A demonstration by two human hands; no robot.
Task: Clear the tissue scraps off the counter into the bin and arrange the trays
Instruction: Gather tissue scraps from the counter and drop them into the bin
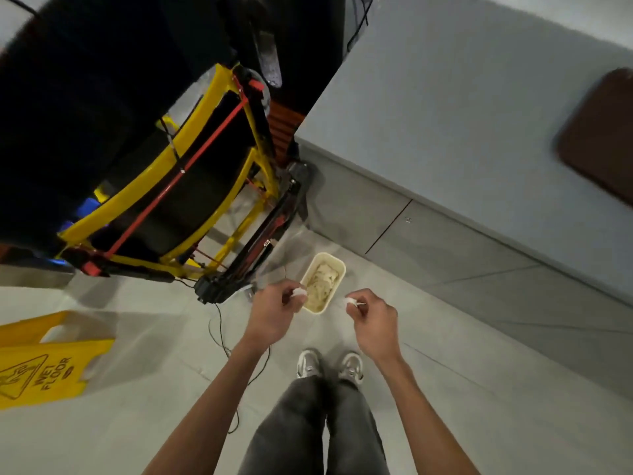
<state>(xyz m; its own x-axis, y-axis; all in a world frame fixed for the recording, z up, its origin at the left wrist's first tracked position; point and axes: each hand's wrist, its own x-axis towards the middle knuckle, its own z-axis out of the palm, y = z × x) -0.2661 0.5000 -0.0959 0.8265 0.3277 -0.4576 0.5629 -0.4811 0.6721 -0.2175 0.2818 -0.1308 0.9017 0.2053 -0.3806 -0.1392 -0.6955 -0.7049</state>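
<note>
Left hand (pixel 274 315): fingertips pinch a white tissue scrap (pixel 299 293) at the near left rim of the bin (pixel 339 265). Right hand (pixel 375 323): fingers pinch a second tissue scrap (pixel 352 301), just right of the bin. The bin is cream and rectangular, stands on the floor and contains crumpled paper. The grey counter (pixel 462 114), upper right, carries a brown tray (pixel 603 138). A yellow wet-floor sign (pixel 41 361) is at far left.

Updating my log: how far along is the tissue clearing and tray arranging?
Done: the bin holds crumpled tissue. In hand: the left hand and right hand each pinch a tissue scrap near it. Left: dropping those, then arranging the brown tray on the counter.
</note>
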